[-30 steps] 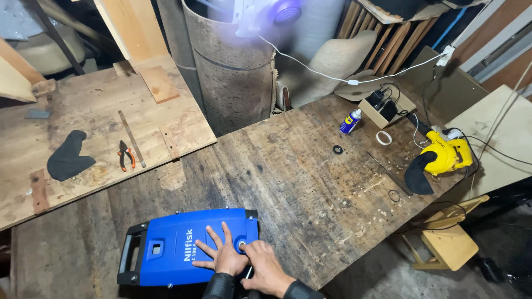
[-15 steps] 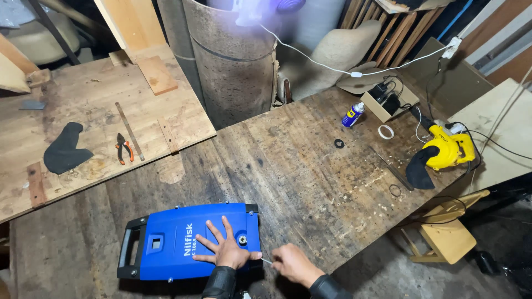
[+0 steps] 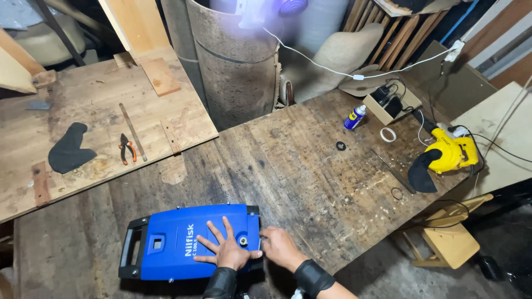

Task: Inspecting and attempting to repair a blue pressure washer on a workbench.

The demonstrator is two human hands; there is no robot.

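right hand's fingertips: the right hand (image 3: pixel 281 247) is curled at the right end of the blue plastic machine casing (image 3: pixel 188 241); whether the fingers pinch a small tool cannot be told.
casing under left hand: the spread left hand (image 3: pixel 227 252) covers part of the casing's near right top.
forearms: both run out at the near edge, past the black wrist wraps (image 3: pixel 310 275).
grey cylindrical drum (image 3: pixel 238 61): its top is cut by the far edge, washed out by a blurred violet glow.
yellow power tool (image 3: pixel 449 154): its nose is hidden by a black cover.
small black ring (image 3: pixel 341 145): too small to identify.
wooden stool (image 3: pixel 449 241): partly hidden under the wooden bench (image 3: pixel 310 171).
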